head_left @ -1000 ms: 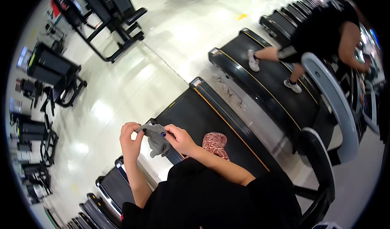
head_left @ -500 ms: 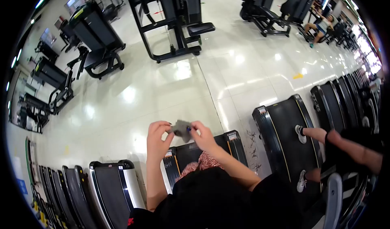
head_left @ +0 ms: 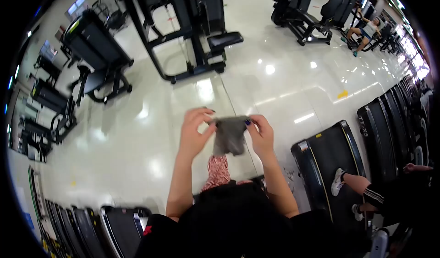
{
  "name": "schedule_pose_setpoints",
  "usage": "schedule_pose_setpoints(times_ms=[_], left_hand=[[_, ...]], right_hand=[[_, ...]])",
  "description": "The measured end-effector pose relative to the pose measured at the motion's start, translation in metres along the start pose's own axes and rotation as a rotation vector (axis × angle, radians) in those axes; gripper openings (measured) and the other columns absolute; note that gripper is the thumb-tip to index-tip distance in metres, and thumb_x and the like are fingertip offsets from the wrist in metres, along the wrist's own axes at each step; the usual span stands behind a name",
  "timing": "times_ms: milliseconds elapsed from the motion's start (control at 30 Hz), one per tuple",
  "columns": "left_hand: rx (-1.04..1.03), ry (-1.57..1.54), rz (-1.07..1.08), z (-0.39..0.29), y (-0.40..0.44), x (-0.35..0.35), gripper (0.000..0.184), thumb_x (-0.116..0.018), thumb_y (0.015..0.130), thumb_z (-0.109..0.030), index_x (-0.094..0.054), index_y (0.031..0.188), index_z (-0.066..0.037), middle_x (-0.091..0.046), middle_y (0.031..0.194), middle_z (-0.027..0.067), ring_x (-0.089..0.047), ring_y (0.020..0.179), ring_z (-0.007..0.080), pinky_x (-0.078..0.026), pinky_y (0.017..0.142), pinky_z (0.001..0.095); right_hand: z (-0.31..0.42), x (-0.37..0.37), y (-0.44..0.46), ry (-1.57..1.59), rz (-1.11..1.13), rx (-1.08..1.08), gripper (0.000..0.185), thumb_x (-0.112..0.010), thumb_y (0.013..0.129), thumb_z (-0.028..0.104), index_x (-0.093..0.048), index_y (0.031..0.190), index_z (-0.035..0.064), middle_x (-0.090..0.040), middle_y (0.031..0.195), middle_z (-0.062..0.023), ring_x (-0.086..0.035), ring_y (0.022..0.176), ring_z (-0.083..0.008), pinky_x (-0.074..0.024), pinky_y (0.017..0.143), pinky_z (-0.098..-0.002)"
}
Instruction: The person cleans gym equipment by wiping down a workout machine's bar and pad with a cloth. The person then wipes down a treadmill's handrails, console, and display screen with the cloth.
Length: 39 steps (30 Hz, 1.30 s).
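Note:
A small grey cloth (head_left: pixel 230 135) hangs stretched between my two hands, out in front of my body. Its upper edge is nearly level, and its lower part droops in soft, blurred folds. At the cloth's upper left corner, my left hand (head_left: pixel 196 132) pinches with thumb and fingers. My right hand (head_left: pixel 261 136) grips the upper right corner, a dark-painted thumbnail showing on the fabric. Below the cloth, a leg in red-and-white patterned trousers (head_left: pixel 217 172) shows past my black top (head_left: pixel 229 221).
On the right, a person in black shorts (head_left: pixel 378 194) walks on a treadmill (head_left: pixel 323 157). More treadmills (head_left: pixel 123 228) line the left. Weight machines (head_left: pixel 183 33) stand ahead across the shiny tiled floor (head_left: pixel 169 107). Another person (head_left: pixel 366 31) sits at a machine at the far right.
Both hands have risen in view and moved apart. The grey cloth, bunched between the fingers before, now hangs spread out. The walking person's legs have changed position.

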<state>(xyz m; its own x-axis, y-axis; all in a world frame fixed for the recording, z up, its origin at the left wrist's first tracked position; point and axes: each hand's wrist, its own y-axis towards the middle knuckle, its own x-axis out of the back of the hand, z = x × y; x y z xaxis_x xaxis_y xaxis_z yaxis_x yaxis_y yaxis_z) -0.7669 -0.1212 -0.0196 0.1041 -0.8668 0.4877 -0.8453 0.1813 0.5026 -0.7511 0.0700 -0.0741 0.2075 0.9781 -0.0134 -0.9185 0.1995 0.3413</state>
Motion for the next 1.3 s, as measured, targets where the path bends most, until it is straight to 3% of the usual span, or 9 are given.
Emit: schedule_pose_setpoints(times_ms=[133,167,333,567,633,833,1000,1100,1300], left_hand=[[0.033,-0.355,0.269,0.098,0.034,-0.065,0.007,-0.058,0.074,-0.002,-0.053,0.079,-0.002,-0.059,0.083,0.0079,-0.058,0.081,0.0210,-0.043,0.078,0.0331],[0.026,-0.367,0.366,0.126,0.046,-0.080,0.006,-0.056,0.077,-0.003,-0.052,0.081,-0.002,-0.058,0.079,0.0082,-0.059,0.074,0.0192,-0.044,0.075,0.0324],[0.115,-0.349,0.528,0.247,0.115,-0.171,0.010,-0.049,0.086,-0.012,-0.049,0.091,-0.003,-0.052,0.069,0.0107,-0.053,0.062,0.0192,-0.042,0.062,0.0292],[0.085,-0.390,0.829,0.239,0.291,-0.257,0.016,-0.048,0.088,-0.019,-0.048,0.093,-0.005,-0.054,0.071,0.0170,-0.055,0.065,0.0312,-0.043,0.060,0.0335],[-0.083,-0.254,0.684,0.264,0.329,-0.282,0.015,-0.050,0.087,-0.019,-0.048,0.093,-0.006,-0.054,0.068,0.0163,-0.055,0.064,0.0323,-0.042,0.058,0.0354],[0.155,-0.329,0.604,0.319,0.418,-0.317,0.012,-0.051,0.086,-0.016,-0.050,0.088,-0.005,-0.055,0.067,0.0121,-0.054,0.058,0.0300,-0.042,0.054,0.0337],[-0.095,-0.271,0.221,0.369,0.521,-0.343,0.016,-0.050,0.087,-0.018,-0.050,0.087,-0.002,-0.054,0.068,0.0127,-0.053,0.060,0.0246,-0.041,0.056,0.0313],[0.111,-0.338,0.241,0.404,0.575,-0.362,0.015,-0.049,0.087,-0.017,-0.050,0.086,-0.002,-0.053,0.067,0.0125,-0.052,0.058,0.0253,-0.041,0.056,0.0312],[0.101,-0.328,0.267,0.476,0.700,-0.411,0.013,-0.051,0.086,-0.014,-0.051,0.087,-0.001,-0.054,0.065,0.0142,-0.053,0.056,0.0254,-0.041,0.053,0.0300]], right_hand=[[-0.080,0.017,0.047,-0.012,-0.039,0.015,0.009,-0.049,0.086,0.001,-0.053,0.093,-0.0015,-0.053,0.081,-0.0011,-0.049,0.074,-0.0064,-0.0405,0.068,-0.0196],[-0.095,0.018,0.065,0.010,-0.074,-0.032,0.011,-0.054,0.083,0.005,-0.056,0.091,-0.0027,-0.060,0.083,-0.0092,-0.056,0.081,-0.0145,-0.0430,0.075,-0.0251],[-0.210,0.006,0.133,-0.232,-0.280,0.040,0.008,-0.050,0.082,0.000,-0.055,0.088,-0.0021,-0.057,0.072,-0.0073,-0.053,0.067,-0.0135,-0.0433,0.064,-0.0244],[-0.215,0.070,0.267,-0.229,-0.540,0.049,0.009,-0.053,0.084,0.005,-0.056,0.089,-0.0013,-0.057,0.073,-0.0062,-0.053,0.067,-0.0122,-0.0428,0.064,-0.0238],[-0.238,0.075,0.307,-0.270,-0.535,0.085,0.008,-0.052,0.084,0.005,-0.055,0.089,-0.0012,-0.057,0.073,-0.0061,-0.052,0.067,-0.0119,-0.0425,0.063,-0.0235],[-0.300,0.077,0.429,-0.082,-0.448,-0.009,0.009,-0.050,0.086,0.005,-0.053,0.092,-0.0008,-0.056,0.071,-0.0056,-0.051,0.062,-0.0101,-0.0420,0.058,-0.0222],[-0.321,0.070,0.554,-0.194,-0.241,0.073,0.009,-0.050,0.086,0.006,-0.053,0.092,-0.0004,-0.057,0.069,-0.0053,-0.052,0.062,-0.0096,-0.0421,0.058,-0.0214],[-0.351,0.062,0.617,-0.195,-0.176,0.089,0.010,-0.049,0.088,0.008,-0.051,0.093,-0.0004,-0.055,0.073,-0.0034,-0.049,0.066,-0.0080,-0.0403,0.060,-0.0202],[-0.428,0.049,0.752,-0.129,-0.179,0.035,0.013,-0.049,0.090,0.012,-0.049,0.095,-0.0006,-0.053,0.079,-0.0021,-0.046,0.069,-0.0062,-0.0391,0.063,-0.0194]])
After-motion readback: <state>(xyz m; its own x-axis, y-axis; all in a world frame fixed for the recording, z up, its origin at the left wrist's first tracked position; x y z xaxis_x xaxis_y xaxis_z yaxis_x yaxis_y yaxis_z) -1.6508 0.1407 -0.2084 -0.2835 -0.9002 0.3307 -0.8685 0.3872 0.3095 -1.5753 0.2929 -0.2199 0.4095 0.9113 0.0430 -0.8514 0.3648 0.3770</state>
